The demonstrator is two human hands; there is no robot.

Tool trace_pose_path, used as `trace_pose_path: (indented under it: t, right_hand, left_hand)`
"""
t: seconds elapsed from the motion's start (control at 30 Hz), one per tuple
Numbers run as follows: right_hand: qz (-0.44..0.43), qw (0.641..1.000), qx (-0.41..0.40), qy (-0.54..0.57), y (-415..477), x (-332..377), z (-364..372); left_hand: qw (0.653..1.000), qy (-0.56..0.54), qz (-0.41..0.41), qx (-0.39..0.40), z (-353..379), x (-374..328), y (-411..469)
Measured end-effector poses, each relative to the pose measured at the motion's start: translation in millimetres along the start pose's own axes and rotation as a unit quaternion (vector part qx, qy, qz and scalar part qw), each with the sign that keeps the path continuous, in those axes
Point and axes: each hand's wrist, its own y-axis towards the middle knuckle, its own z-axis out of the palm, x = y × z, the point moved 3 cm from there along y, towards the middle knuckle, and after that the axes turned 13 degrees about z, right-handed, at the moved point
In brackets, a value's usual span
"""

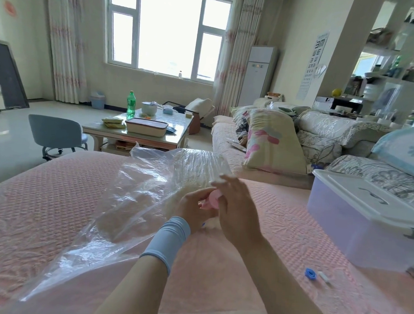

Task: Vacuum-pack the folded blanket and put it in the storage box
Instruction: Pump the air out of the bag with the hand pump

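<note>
- The clear crinkled plastic vacuum bag point(81, 232) lies spread across the pink quilted bed cover point(35, 197). The flat, soft support suits pressing air out evenly.
- The folded cream blanket point(153, 195) is already inside the bag and shows through the film as a pale mass. It sits toward the bag's right side, just beyond both hands.
- The small pink round plastic part point(214, 198) is held at the bag's right edge. It is judged to be a valve cap or pump fitting, but the exact type cannot be told.
- The left hand point(192, 209), with a light-blue wrist sleeve, has its fingers curled round the pink part, which fixes the part against the bag.
- The right hand point(237, 212) has its fingers straight and slightly spread, with the palm facing the pink part, apparently to steady or turn it. The contact under the palm is hidden.
- The translucent lilac storage box with white lid point(354, 209) stands on the bed to the right, apart from the bag, with its lid on. It is within reach for the final step, and the lid must come off first.
- The blue ring-shaped cap point(311, 274) and the small white clip point(324, 277) lie loose on the bed cover near the box, probably set aside for sealing.
- Stage, as judged: valve work before air removal, with boxing not yet begun
</note>
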Motion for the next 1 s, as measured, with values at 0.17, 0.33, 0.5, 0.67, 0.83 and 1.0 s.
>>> trace_pose_path:
  t: [0.17,0.33,0.5,0.67,0.83,1.0]
  right_hand:
    - [-0.028,0.999,-0.022,-0.007,7.3,11.5,-14.6]
    - [-0.121,0.954,-0.259,0.088,25.6,31.8,-59.3]
    - [-0.014,0.998,-0.055,-0.005,0.4,7.1,-10.2]
    - [-0.012,0.998,0.008,-0.064,6.6,9.9,-13.4]
    - [-0.122,0.953,-0.274,0.043,26.9,35.0,-65.0]
    - [-0.035,0.997,-0.075,-0.008,0.4,9.5,-13.0]
  left_hand:
    - [1.0,-0.006,0.009,-0.007,-1.5,-0.1,1.3]
    - [1.0,0.017,0.014,-0.012,-5.0,2.1,3.6]
    - [1.0,-0.007,0.016,0.003,0.9,-1.4,0.2]
    - [1.0,0.001,0.009,-0.012,0.0,-2.3,0.2]
    - [1.0,0.004,0.009,-0.022,-6.3,-1.3,3.4]
    - [1.0,-0.009,0.013,0.0,0.3,0.9,0.6]
